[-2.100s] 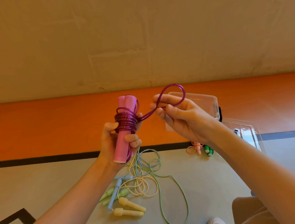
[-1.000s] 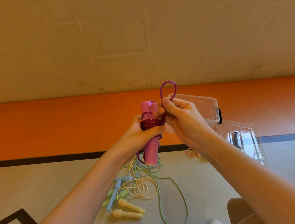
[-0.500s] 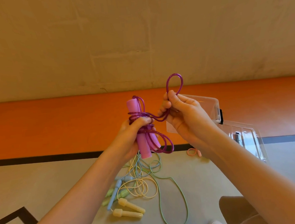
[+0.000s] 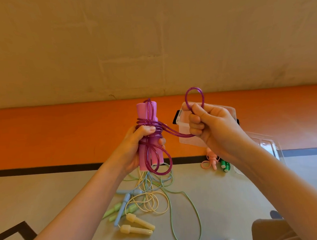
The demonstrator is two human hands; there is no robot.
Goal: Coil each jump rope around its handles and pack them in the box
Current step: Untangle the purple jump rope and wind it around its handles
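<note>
Midway through coiling the purple jump rope [image 4: 155, 128] around its pink handles [image 4: 148, 136], held upright side by side in the air above the floor. Left hand [image 4: 135, 148] wrapped round both handles, thumb pressed over the turns already wound. Right hand [image 4: 211, 128] fisted round the free end of the cord, a small loop standing up out of the fist and one strand running across from the coil into it. Hands apart, joined only by that strand. A slack loop hanging off the bottom of the handles, so the wrap looks loose rather than finished. Next, probably, taking up that slack and winding or tucking the remaining length under the turns, with the thumb kept down to stop the coil springing open. Clear plastic box [image 4: 189, 136] just behind the right hand, its lid [image 4: 269, 144] beside it. Small pink rope [image 4: 210, 159] and green rope [image 4: 225, 166] lying coiled on the floor near the box. Below the hands, a loose tangle of pale ropes [image 4: 150, 196] with blue, green and cream handles, not yet coiled.
</note>
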